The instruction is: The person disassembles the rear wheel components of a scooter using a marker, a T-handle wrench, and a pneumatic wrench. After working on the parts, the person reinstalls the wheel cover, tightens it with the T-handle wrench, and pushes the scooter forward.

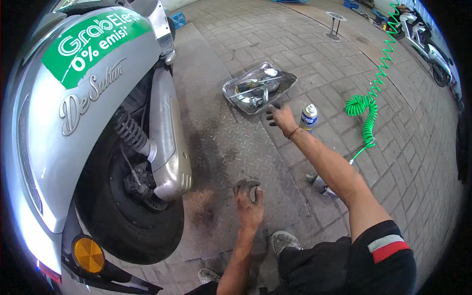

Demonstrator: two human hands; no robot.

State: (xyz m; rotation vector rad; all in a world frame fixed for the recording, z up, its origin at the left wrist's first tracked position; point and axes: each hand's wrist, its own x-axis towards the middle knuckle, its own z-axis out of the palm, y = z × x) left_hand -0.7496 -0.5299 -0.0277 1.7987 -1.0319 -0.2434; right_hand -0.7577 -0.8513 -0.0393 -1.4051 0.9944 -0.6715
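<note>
My right hand reaches forward beside the near right edge of a metal tray, its fingers apart. In the tray lie metal parts and a long thin rod. Just right of that hand stands a spray can with a blue and white label. My left hand hovers over the metal floor plate, with blackened fingers curled round; whether they hold anything is hidden. To its left is the scooter's rear wheel.
A silver scooter fills the left side. A coiled green hose runs to an air tool beside my right forearm. Farther off are a round-topped metal stand, another scooter and a blue crate.
</note>
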